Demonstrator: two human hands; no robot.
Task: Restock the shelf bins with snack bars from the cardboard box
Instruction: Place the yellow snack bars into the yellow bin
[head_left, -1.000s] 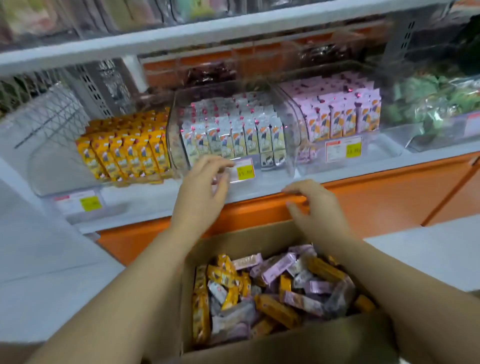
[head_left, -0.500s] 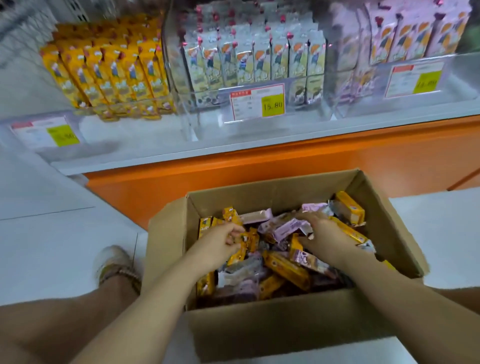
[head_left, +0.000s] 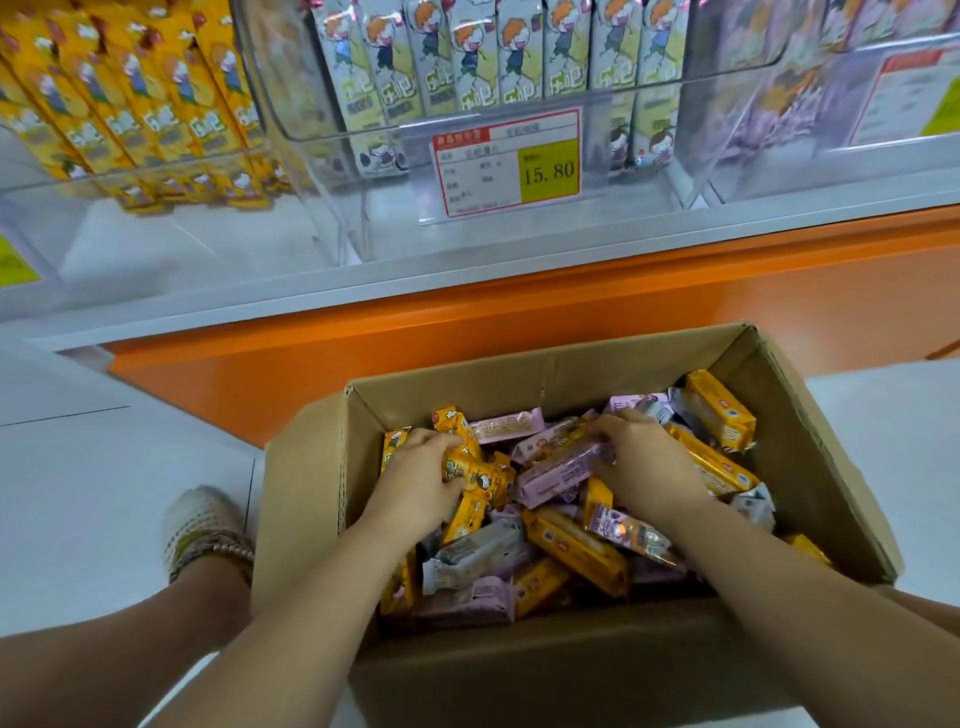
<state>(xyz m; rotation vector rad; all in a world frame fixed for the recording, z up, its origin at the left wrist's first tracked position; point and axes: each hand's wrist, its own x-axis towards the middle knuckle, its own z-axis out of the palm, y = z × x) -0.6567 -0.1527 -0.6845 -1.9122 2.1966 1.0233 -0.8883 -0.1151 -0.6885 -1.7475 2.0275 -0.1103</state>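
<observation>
Snack bars (head_left: 576, 553) are under both hands. The left hand (head_left: 415, 483) has its fingers (head_left: 439, 441) curled round a yellow-wrapped bar (head_left: 470, 475), while the fingers (head_left: 608, 423) of the right hand (head_left: 644, 467) are closed over the end of a pale purple bar (head_left: 561, 473). The two held bars lie close together near the middle of the heap. Around them more yellow, purple and grey-white bars are piled loosely at all angles, filling the open cardboard box (head_left: 306, 493). Both forearms reach in over its near wall. The box stands on the pale floor (head_left: 104, 493), up against the orange base panel (head_left: 363, 338) of the shelf (head_left: 467, 260). A foot in a woven shoe (head_left: 200, 525) rests on the floor just left of the box. Up on the shelf stand clear bins (head_left: 332, 208) in a row: yellow packs (head_left: 156, 104) on the left, white packs (head_left: 467, 57) in the middle and purple packs (head_left: 769, 104) on the right. A price tag (head_left: 506, 161) reading 15.80 hangs on the front of the middle bin
</observation>
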